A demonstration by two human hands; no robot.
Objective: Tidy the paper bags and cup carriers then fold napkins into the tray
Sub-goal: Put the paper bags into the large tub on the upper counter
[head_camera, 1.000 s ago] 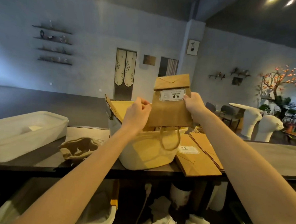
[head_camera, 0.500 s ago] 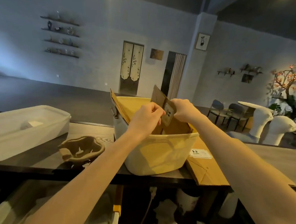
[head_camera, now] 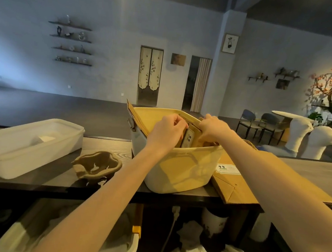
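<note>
Lower part of the labelled paper bag (head_camera: 187, 140) sat hidden inside the tub (head_camera: 179, 174); left hand (head_camera: 167, 131) fingertips tucked behind the bag edge; flat bag (head_camera: 234, 181) partly covered by right forearm; white tray (head_camera: 30, 146) cut by left edge; label print too small to read.

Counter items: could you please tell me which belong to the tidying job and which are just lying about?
Job: paper bag held by left hand and right hand; bin; flat bags; cup carrier; tray.
Lying about: chairs; wall shelves.
</note>
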